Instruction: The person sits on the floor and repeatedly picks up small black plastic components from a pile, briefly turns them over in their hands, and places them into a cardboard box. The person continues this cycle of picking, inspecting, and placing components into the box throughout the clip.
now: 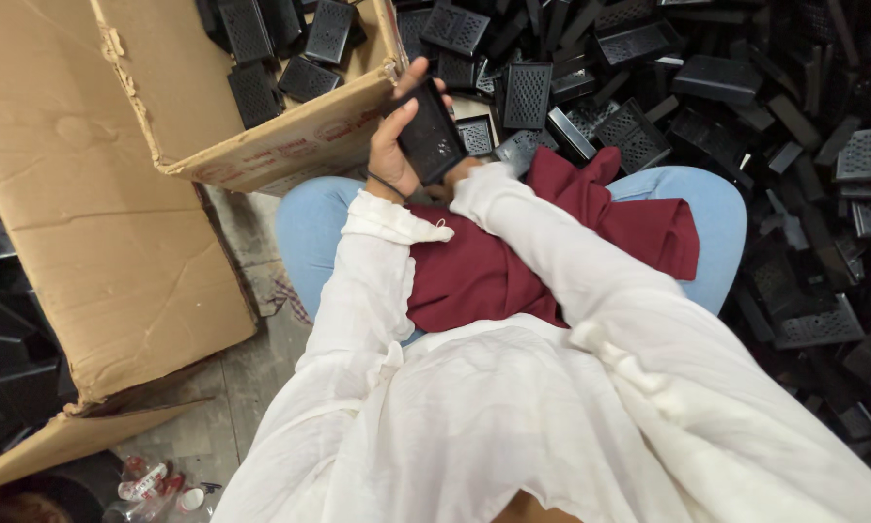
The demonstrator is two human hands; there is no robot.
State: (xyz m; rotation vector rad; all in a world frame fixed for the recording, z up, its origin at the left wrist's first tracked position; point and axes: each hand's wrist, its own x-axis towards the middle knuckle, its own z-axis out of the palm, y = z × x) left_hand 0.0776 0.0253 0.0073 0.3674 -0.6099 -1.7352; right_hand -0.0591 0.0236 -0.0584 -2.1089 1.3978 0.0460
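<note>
From up here I see my left hand (394, 145) raised over my lap, its grip clamped on a flat black perforated plastic piece (430, 133), thumb along one edge and fingers curled behind. My right hand (463, 172) is tucked under that piece, mostly hidden by the white sleeve (552, 252); I cannot tell whether its grip is closed. A dark red cloth (484, 266) lies across my blue-jeaned knees. Just beyond the held piece stands an open cardboard box (290, 145) with several like pieces inside, and a large heap of black pieces (746, 97) covers the floor to the right.
</note>
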